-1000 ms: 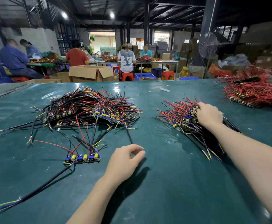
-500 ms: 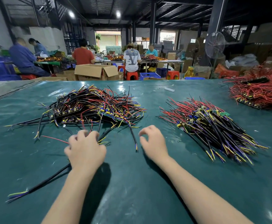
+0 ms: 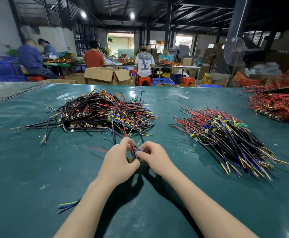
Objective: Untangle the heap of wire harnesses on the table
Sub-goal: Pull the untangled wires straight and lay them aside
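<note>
**Both hands on one harness at the sorting table**

The green-covered table [image 3: 37, 169] fills most of the frame, w/ seated workers in the workshop beyond its far edge. The tangled heap of wire harnesses [image 3: 102, 114] lies left of centre toward the far side, its black, red & yellow leads crossing every way w/ small boards among them. Well apart to its right lies a combed-out bundle [image 3: 226, 140]. Its leads run roughly parallel, red ends far-left, yellow & purple tips near-right. At the far right a mostly red pile [image 3: 277, 103] is cut off by the frame. Behind the table stand an open cardboard box [image 3: 106, 74] & a standing fan [image 3: 234, 52].

My left hand [image 3: 118, 162] & right hand [image 3: 152, 157] meet at centre, just on the near side of the tangled heap. Fingers of both are curled, pinching one harness [image 3: 134, 151] between them. Black leads run from my grip toward the heap's near edge; can't tell if they're caught in it. A black cable end [image 3: 68, 204] w/ yellow & purple tips lies on the cover beside my left forearm.
</note>
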{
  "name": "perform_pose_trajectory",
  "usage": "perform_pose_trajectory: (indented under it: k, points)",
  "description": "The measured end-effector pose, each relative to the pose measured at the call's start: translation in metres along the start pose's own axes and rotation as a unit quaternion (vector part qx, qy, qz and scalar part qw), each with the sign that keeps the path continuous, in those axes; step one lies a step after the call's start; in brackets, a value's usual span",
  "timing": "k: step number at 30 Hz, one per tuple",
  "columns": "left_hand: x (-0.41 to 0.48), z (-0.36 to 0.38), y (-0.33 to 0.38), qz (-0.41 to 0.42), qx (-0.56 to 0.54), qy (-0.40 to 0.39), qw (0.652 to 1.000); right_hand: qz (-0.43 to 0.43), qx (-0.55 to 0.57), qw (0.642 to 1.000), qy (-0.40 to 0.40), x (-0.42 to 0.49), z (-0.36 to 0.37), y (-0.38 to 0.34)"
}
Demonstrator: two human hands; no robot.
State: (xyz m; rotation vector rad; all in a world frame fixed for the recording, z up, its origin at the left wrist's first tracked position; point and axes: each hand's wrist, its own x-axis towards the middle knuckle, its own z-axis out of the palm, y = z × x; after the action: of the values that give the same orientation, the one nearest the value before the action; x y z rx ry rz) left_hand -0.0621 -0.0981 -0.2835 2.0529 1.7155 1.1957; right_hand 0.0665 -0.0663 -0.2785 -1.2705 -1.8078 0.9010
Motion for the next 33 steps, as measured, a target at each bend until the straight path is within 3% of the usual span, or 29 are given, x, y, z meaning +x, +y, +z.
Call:
perform_pose_trajectory:
  k: [4, 12, 17, 26, 30, 33]
  points:
    - [-0.001, 0.0, -0.001, 0.018, 0.055, -0.054, 0.997, 0.064, 0.093, 0.991, -0.07, -0.006, -0.006, -0.003]
    - [-0.001, -0.001, 0.002, 0.021, -0.028, -0.01, 0.999, 0.157, 0.334, 0.928, -0.056, -0.005, -0.02, 0.004]
    - [0.0, -0.005, 0.004, 0.051, -0.057, 0.037, 0.996, 0.154, 0.39, 0.906, -0.061, -0.003, -0.023, 0.007]
    - [0.001, -0.014, 0.009, 0.041, -0.154, 0.032, 0.987, 0.13, 0.46, 0.873, -0.095, -0.007, -0.024, 0.007]
    - [0.004, -0.013, 0.012, -0.006, -0.271, 0.052, 0.961, 0.125, 0.571, 0.804, -0.112, -0.008, -0.021, 0.003]
    - [0.005, -0.012, 0.009, 0.007, -0.24, 0.073, 0.968, 0.11, 0.577, 0.802, -0.111, -0.008, -0.018, 0.003]
